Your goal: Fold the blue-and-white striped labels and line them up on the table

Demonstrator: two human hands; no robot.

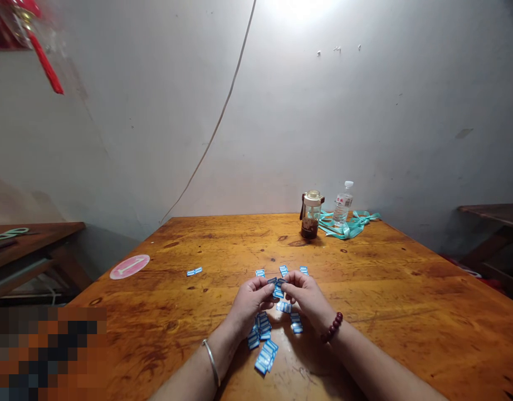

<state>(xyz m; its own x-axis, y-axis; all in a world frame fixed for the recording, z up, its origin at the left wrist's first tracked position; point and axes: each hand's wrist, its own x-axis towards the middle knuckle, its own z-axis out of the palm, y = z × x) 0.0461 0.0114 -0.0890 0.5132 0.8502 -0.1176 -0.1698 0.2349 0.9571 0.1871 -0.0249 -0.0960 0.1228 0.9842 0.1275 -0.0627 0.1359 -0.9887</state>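
Between my two hands are small blue-and-white labels [278,291], pinched at the fingertips above the table. My left hand [253,298], with a silver bangle at the wrist, is closed on their left side. My right hand [308,295], with a dark red bead bracelet, is closed on the right side. Beneath and around the hands lie several more labels: a loose pile [261,326] near my left wrist, a stack [267,356] closer to me, and a strip [296,323] under my right hand. A joined pair [194,272] lies apart on the left.
A lidded jar [310,217] with dark contents stands at the back right. Beside it are a water bottle [343,203] and turquoise ribbon [351,227]. A pink round sticker [130,267] is on the wooden table [214,239]. Scissors [9,234] lie on a side table.
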